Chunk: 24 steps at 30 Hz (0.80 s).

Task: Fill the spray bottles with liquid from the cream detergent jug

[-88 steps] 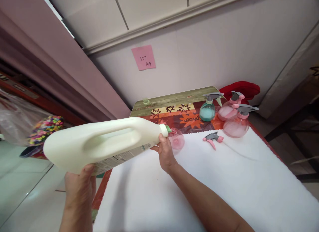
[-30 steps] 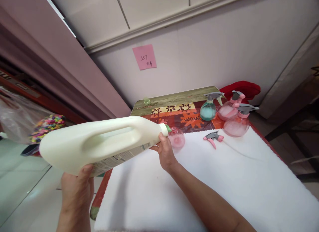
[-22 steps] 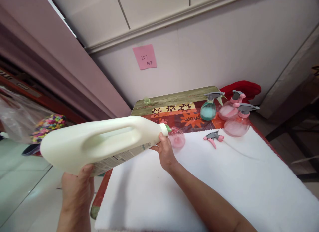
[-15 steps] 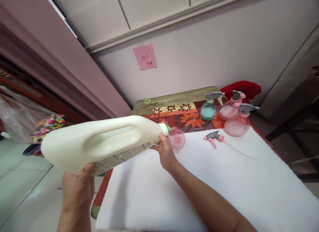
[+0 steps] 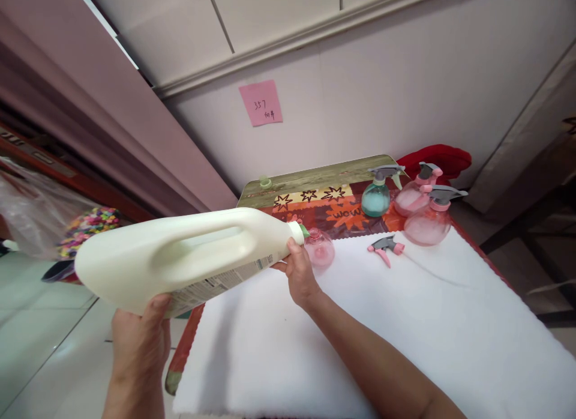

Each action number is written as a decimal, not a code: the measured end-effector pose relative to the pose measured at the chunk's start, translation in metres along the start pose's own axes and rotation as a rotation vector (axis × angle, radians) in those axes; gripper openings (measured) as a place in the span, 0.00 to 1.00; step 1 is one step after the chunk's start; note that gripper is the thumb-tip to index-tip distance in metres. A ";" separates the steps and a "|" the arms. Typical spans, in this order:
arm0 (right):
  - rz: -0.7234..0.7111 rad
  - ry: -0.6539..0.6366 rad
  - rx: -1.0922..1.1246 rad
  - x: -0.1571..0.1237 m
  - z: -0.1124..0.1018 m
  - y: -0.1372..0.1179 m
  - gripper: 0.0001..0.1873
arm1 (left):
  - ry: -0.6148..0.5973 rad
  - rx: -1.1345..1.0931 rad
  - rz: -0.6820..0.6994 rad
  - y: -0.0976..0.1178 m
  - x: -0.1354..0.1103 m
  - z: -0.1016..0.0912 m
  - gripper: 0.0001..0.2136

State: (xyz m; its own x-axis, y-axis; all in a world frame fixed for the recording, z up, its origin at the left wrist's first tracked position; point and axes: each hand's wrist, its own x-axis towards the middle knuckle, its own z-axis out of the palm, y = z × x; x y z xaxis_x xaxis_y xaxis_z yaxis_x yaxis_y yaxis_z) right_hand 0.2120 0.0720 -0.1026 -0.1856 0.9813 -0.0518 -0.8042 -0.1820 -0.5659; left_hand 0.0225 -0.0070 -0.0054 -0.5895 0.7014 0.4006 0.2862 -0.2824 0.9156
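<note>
A large cream detergent jug (image 5: 135, 251) with a hollow handle lies tilted nearly on its side in the air. My left hand (image 5: 144, 317) grips its lower end from below, thumb on the label side. Close to the neck, my right hand (image 5: 299, 269) is closed round the jug, fingers partly hidden behind it. The jug's green spout points at the mouth of a round clear-pink bottle (image 5: 320, 251) that has no spray head on it. Whether liquid is flowing cannot be made out. A grey-and-pink spray head (image 5: 386, 248) with a thin tube lies to the right on the white cloth.
A green spray bottle (image 5: 375, 198) and two pink spray bottles, one nearer (image 5: 427, 224), stand at the table's back right. A small green cap (image 5: 265, 182) sits at the back edge. White cloth (image 5: 360, 335) covers the front. A pink note (image 5: 261, 103) is on the wall.
</note>
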 end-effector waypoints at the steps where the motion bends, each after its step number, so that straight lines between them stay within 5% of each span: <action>1: 0.000 0.000 0.001 0.000 0.000 0.000 0.29 | -0.005 -0.002 -0.001 0.000 0.000 0.000 0.30; 24: 0.010 -0.003 -0.010 0.000 0.000 -0.001 0.29 | 0.002 0.005 0.024 0.001 0.001 0.001 0.32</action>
State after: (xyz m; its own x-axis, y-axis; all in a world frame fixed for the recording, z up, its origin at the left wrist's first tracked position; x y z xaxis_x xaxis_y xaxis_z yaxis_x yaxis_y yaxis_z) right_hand 0.2127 0.0721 -0.1025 -0.1950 0.9793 -0.0549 -0.7966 -0.1908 -0.5736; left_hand 0.0226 -0.0064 -0.0046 -0.5838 0.6932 0.4226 0.3044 -0.2957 0.9055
